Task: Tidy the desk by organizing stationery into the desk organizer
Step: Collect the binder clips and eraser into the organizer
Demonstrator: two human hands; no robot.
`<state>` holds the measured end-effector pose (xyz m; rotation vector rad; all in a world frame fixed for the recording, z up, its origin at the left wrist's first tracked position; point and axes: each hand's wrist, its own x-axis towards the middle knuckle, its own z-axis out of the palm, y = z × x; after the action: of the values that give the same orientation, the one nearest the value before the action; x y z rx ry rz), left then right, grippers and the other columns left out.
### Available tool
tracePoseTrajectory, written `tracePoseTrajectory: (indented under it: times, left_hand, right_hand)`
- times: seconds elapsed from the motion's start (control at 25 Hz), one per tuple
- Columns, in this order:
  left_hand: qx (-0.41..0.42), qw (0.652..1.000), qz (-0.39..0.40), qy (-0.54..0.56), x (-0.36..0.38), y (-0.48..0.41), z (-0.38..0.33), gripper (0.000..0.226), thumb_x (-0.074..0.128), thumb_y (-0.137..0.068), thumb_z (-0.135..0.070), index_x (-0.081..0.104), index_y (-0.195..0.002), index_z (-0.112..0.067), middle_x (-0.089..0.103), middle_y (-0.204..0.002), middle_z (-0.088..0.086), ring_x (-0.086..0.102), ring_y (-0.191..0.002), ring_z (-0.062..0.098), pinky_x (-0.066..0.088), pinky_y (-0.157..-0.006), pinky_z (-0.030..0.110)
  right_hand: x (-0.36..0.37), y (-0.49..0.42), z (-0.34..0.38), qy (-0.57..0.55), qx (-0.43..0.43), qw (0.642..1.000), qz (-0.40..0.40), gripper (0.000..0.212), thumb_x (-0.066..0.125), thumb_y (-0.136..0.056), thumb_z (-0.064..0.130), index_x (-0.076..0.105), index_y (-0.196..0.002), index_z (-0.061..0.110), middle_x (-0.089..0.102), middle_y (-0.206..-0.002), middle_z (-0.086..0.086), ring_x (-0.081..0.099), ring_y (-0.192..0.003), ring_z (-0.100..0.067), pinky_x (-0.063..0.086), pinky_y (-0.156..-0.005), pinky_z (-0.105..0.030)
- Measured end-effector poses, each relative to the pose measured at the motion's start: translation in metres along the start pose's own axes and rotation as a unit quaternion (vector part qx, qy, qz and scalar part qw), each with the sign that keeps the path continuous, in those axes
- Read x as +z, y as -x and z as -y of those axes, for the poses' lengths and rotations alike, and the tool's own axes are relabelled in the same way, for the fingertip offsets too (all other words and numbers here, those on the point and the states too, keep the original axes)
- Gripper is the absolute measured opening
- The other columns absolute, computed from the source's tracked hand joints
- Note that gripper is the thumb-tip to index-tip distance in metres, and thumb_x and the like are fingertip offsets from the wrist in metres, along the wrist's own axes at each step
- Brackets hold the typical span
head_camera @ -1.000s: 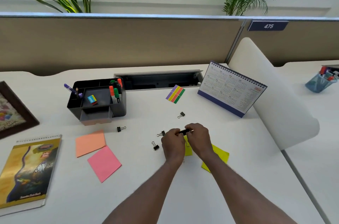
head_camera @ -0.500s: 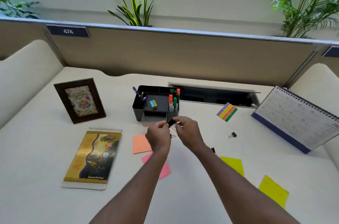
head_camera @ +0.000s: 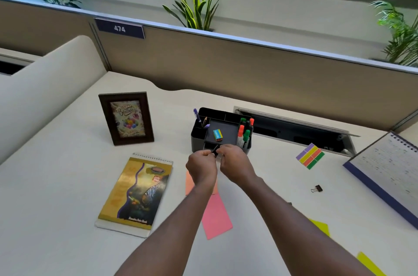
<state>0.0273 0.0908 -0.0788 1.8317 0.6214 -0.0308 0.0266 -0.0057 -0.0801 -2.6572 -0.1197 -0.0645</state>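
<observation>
A small black clip (head_camera: pixel 214 152) was pinched between left hand (head_camera: pixel 202 168) and right hand (head_camera: pixel 235 164), held just before the desk organizer (head_camera: pixel 198 138), seemingly for its drawer.

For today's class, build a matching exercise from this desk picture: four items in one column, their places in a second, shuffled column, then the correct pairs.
Items
1. picture frame
2. eraser
3. spiral notebook
4. loose binder clip

Places
A. lying flat on the desk, left of the forearms
B. on the top tray of the desk organizer
C. standing upright, left of the organizer
D. on the desk to the right, near the desk calendar

Pairs: 1-C, 2-B, 3-A, 4-D
</observation>
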Motion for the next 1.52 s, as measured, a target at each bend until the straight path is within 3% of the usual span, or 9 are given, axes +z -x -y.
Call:
tracePoseTrajectory:
  times: [0.08,0.2,0.44,0.88,1.04,1.24,1.32,1.4,1.52]
  left_hand:
    - [-0.008,1.0,0.0,0.005,0.002,-0.004,-0.001,0.019,0.061,-0.079,-0.003,0.075,-0.077,-0.015,0.074,-0.08,0.013,0.069,-0.079,0.031,0.055,-0.066,0.036]
    - [-0.02,1.0,-0.001,0.016,0.003,-0.007,-0.004,0.018,0.062,-0.08,-0.005,0.077,-0.089,-0.009,0.074,-0.086,0.01,0.069,-0.082,0.028,0.053,-0.065,0.029]
    - [-0.006,1.0,0.008,0.018,0.001,-0.002,-0.003,0.016,0.063,-0.083,-0.007,0.075,-0.093,-0.007,0.072,-0.082,0.005,0.068,-0.082,0.026,0.057,-0.072,0.035]
    - [0.066,0.997,0.01,-0.034,-0.001,0.0,0.003,0.022,0.059,-0.086,-0.006,0.074,-0.102,-0.009,0.074,-0.099,0.007,0.067,-0.089,0.024,0.056,-0.076,0.034]
    - [0.113,0.993,-0.016,-0.025,0.001,0.001,0.0,0.022,0.057,-0.087,-0.008,0.073,-0.103,-0.008,0.074,-0.097,0.008,0.067,-0.088,0.022,0.054,-0.074,0.029]
    - [0.219,0.973,-0.03,-0.07,0.002,0.003,-0.01,0.022,0.056,-0.09,-0.007,0.072,-0.107,-0.007,0.073,-0.099,0.007,0.066,-0.088,0.018,0.044,-0.07,0.019]
    - [0.256,0.96,-0.019,-0.109,0.002,0.001,-0.009,0.018,0.054,-0.09,-0.005,0.071,-0.095,-0.007,0.07,-0.091,0.006,0.061,-0.079,0.018,0.038,-0.065,0.015]
    - [0.282,0.948,-0.01,-0.149,0.0,-0.002,-0.009,0.021,0.05,-0.089,-0.002,0.054,-0.071,-0.012,0.055,-0.07,0.002,0.044,-0.063,0.015,0.025,-0.051,0.016]
    - [0.294,0.935,0.0,-0.198,0.001,-0.009,-0.006,0.02,0.049,-0.089,-0.001,0.054,-0.072,-0.009,0.055,-0.069,0.004,0.041,-0.061,0.015,0.023,-0.05,0.019]
  right_hand:
    - [-0.001,-0.004,-0.001,0.011,0.019,1.0,0.022,0.036,0.045,-0.077,-0.001,0.07,-0.1,0.01,0.068,-0.1,-0.008,0.061,-0.096,-0.028,0.05,-0.072,-0.031]
    - [0.001,-0.004,-0.004,0.016,0.038,0.998,0.046,0.04,0.044,-0.078,0.002,0.068,-0.107,0.013,0.067,-0.104,-0.007,0.059,-0.1,-0.027,0.053,-0.075,-0.037]
    - [0.006,0.004,-0.005,0.015,0.043,0.999,-0.01,0.036,0.052,-0.085,0.003,0.063,-0.118,0.014,0.065,-0.112,-0.005,0.055,-0.107,-0.025,0.051,-0.081,-0.038]
    - [0.015,0.009,-0.015,0.082,-0.02,0.995,-0.06,0.037,0.053,-0.071,-0.01,0.069,-0.1,0.004,0.066,-0.096,-0.01,0.058,-0.086,-0.031,0.051,-0.071,-0.04]
    - [0.023,0.019,-0.015,-0.005,0.059,0.983,-0.175,0.017,0.056,-0.084,-0.002,0.067,-0.095,0.003,0.063,-0.086,-0.01,0.058,-0.079,-0.026,0.052,-0.067,-0.033]
    - [0.031,0.028,-0.014,-0.106,0.169,0.964,-0.173,0.009,0.061,-0.088,0.015,0.06,-0.095,0.009,0.056,-0.088,-0.004,0.051,-0.075,-0.017,0.04,-0.065,-0.024]
    - [0.034,0.029,-0.015,-0.096,0.155,0.97,-0.164,0.012,0.063,-0.087,0.016,0.059,-0.095,0.009,0.055,-0.088,-0.005,0.051,-0.074,-0.018,0.038,-0.064,-0.025]
    - [0.036,0.028,-0.015,-0.08,0.152,0.973,-0.156,0.01,0.062,-0.089,0.018,0.055,-0.09,0.01,0.055,-0.085,-0.005,0.05,-0.07,-0.019,0.039,-0.06,-0.027]
    - [0.039,0.023,-0.014,-0.077,0.165,0.971,-0.155,0.013,0.058,-0.091,0.02,0.048,-0.086,0.013,0.054,-0.078,-0.004,0.05,-0.065,-0.02,0.043,-0.055,-0.033]
